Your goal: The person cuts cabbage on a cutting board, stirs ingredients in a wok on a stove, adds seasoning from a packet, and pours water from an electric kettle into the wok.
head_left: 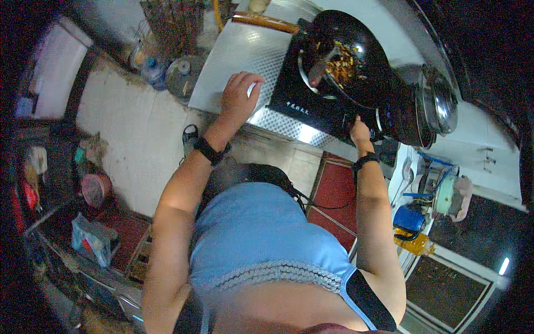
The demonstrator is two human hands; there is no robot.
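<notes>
My left hand (242, 94) hovers over the metal-covered counter (246, 54), holding nothing, its thumb apart from the curled fingers. My right hand (361, 131) is at the front edge of a black gas stove (306, 102), its fingers at a control knob; whether they grip it is hard to tell. Behind it, a black wok (367, 58) on the stove holds chopped food (342, 67) in yellow and brown pieces. Something with a brown end, perhaps a utensil handle (318, 75), leans inside the wok. Both wrists wear black bands.
Right of the wok stands a dark pot with a glass lid (446, 108). Nearer on the right are a blue mug (409, 218), a bottle of yellow oil (413, 242) and a ladle (408, 173). A water jug (181, 77) stands left of the counter.
</notes>
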